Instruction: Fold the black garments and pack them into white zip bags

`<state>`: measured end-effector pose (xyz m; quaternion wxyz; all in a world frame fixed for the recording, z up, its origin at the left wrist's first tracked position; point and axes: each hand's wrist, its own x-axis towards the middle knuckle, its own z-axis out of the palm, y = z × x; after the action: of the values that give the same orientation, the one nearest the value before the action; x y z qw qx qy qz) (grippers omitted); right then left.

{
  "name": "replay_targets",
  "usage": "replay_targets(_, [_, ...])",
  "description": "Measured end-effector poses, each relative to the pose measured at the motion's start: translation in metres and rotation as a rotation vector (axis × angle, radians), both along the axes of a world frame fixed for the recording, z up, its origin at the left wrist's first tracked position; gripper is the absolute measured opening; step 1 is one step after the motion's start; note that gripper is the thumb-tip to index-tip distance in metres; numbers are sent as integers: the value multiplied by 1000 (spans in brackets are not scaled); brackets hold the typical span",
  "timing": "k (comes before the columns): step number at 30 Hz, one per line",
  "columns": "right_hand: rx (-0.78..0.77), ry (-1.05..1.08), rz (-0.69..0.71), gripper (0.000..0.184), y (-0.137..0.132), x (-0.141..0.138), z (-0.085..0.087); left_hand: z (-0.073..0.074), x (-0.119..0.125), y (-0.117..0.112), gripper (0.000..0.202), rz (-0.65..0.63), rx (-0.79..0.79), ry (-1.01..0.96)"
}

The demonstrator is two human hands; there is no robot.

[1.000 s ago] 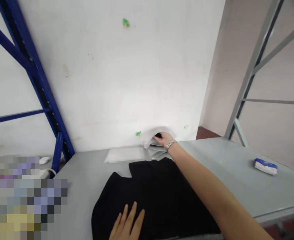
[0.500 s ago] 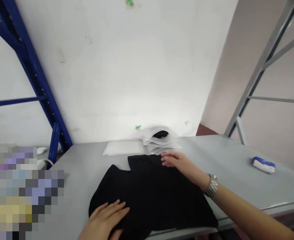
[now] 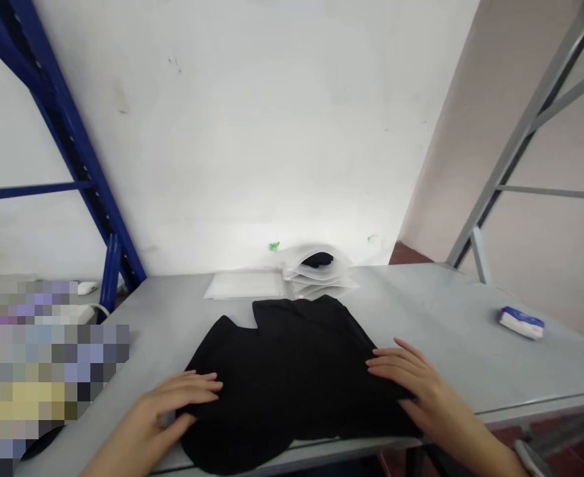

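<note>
A folded black cloth garment (image 3: 292,371) lies flat on the grey metal table (image 3: 451,358), near its front edge. My left hand (image 3: 165,404) rests on the garment's left side, with its fingers spread and nothing gripped. On the right side my right hand (image 3: 415,384) lies flat against the cloth, also with its fingers apart. Beyond the garment, a stack of clear plastic bags (image 3: 319,275) has something black inside its top bag. A flat clear bag (image 3: 244,285) lies to its left.
A blue-and-white packet (image 3: 522,322) lies on the table at the right. Blue shelf uprights (image 3: 73,152) stand at the left and grey ones (image 3: 520,132) at the right. A pixelated blurred patch (image 3: 33,371) covers the lower left. A white wall (image 3: 242,132) stands behind.
My right hand has left the bag stack and moved down onto the garment's right side. My left hand has shifted to the garment's left edge. The view has tilted slightly downward.
</note>
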<state>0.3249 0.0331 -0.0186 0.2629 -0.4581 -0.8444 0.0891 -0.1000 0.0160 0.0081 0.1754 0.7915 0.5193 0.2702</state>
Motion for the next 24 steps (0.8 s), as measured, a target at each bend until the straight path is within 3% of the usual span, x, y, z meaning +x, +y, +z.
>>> replay_targets(5, [-368,376,32,20,-10,16,21,1,-11,-10,13,44,-33,-157])
replay_targets(8, [-587,426,32,17,-10,17,16,-8,-17,-11,12,89,-122,-142])
replay_targets(10, [-641,433,-17,16,-5,16,8,-11,-19,-9,17,145,-187,-99])
replay_targets(13, [-633,395,-112,19,6,13,-1,-11,-17,-4,29,183,-272,-17])
replay_targets(16, [-562,276,-213,21,15,10,2,-9,-12,2,38,252,-282,104])
replay_targets(19, [-392,180,-278,26,21,8,12,-2,-1,13,24,328,-171,199])
replay_targets(22, [-250,114,-155,31,28,4,23,15,25,30,23,321,39,251])
replay_targets(24, [-220,38,-44,36,35,-2,26,25,50,47,26,212,86,309])
